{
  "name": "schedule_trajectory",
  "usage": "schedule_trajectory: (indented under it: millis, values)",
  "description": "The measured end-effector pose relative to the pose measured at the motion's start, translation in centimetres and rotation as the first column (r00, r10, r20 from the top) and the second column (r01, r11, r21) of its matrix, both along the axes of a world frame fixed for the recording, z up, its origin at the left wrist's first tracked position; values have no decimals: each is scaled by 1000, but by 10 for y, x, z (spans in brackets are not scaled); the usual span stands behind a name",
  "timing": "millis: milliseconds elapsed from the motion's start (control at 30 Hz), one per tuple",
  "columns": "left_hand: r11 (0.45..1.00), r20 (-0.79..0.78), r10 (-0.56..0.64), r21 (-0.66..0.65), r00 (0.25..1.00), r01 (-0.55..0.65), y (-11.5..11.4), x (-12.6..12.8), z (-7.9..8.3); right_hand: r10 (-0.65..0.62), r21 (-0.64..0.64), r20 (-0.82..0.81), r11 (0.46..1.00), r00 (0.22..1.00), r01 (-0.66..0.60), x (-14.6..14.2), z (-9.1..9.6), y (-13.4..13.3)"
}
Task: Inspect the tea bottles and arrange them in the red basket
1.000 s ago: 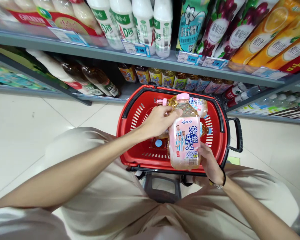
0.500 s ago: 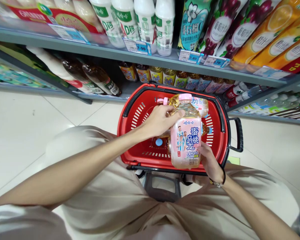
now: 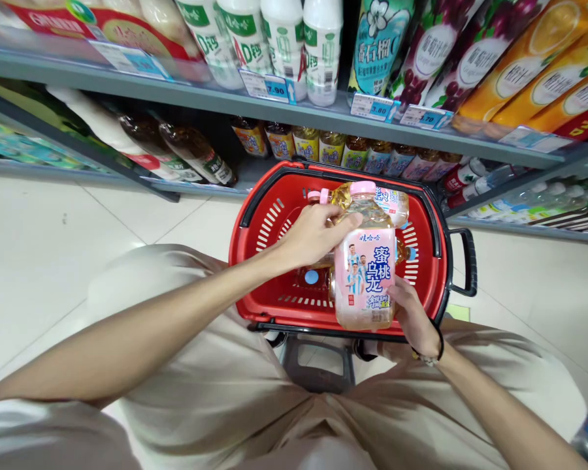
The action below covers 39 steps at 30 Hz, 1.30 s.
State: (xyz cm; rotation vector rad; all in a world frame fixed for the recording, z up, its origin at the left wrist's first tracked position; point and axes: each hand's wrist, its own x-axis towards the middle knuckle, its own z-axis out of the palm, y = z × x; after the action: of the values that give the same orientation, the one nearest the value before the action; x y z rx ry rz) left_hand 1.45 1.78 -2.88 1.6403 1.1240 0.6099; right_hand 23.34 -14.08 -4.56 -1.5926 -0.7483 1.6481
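A pink-labelled drink bottle [image 3: 365, 274] with a pink cap is held upright over a red shopping basket [image 3: 269, 297], its label facing me. My left hand [image 3: 313, 235] grips the bottle's shoulder near the neck, thumb in front. At the lower right side, my right hand [image 3: 411, 313] holds it close to the base; its far fingers are hidden behind the bottle. Inside the basket lie several more bottles, among them one with a pink label [image 3: 396, 205] and one with a blue cap [image 3: 312, 277]. Part of the basket's contents is hidden by the bottle and my left hand.
A shelf edge [image 3: 318, 116] with price tags runs behind the basket, carrying white bottles [image 3: 322, 52] and juice cartons [image 3: 428, 55]. Small bottles [image 3: 332, 150] line the lower shelf. The black basket handle [image 3: 465, 264] sticks out right. A grey stool [image 3: 316, 378] shows between my legs.
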Motion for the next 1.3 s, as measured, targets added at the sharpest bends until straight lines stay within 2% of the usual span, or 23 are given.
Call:
schedule_trajectory:
  millis: [167, 333, 467, 633, 767, 900, 1000, 1133, 1233, 1300]
  values:
    - [1000, -78, -14, -3, 997, 14, -2, 2, -3, 58, -36, 12, 998, 998, -57, -1, 3, 8]
    - [997, -130, -49, -64, 990, 41, -4, 6, -15, 96, -43, -39, 994, 995, -98, -7, 12, 17]
    - [996, -169, -57, -83, 984, 43, -3, 11, -23, 154, -48, 20, 987, 988, -153, -10, 14, 22]
    - [989, -237, -67, -146, 969, 32, -4, 18, -31, 165, -68, 32, 984, 986, -163, -13, 1, 22]
    - [985, -274, -95, -168, 957, 49, -8, 21, -40, 209, -33, 20, 978, 978, -208, -15, -14, 17]
    - [983, -346, -126, -173, 930, 69, -9, 22, -43, 257, -75, 105, 965, 961, -250, -15, -23, 15]
    - [974, -385, -159, -209, 909, 81, -8, 22, -40, 302, -117, 193, 952, 934, -284, -13, -29, 16]
    - [960, -385, -186, -269, 904, 83, -8, 21, -34, 307, -154, 319, 950, 897, -270, -10, -33, 16]
    - [944, -370, -161, -328, 915, 34, -9, 19, -38, 342, -138, 398, 940, 851, -313, -8, -32, 19]
    - [916, -341, -106, -399, 934, -42, -12, 16, -46, 365, -132, 451, 930, 814, -344, -4, -32, 23]
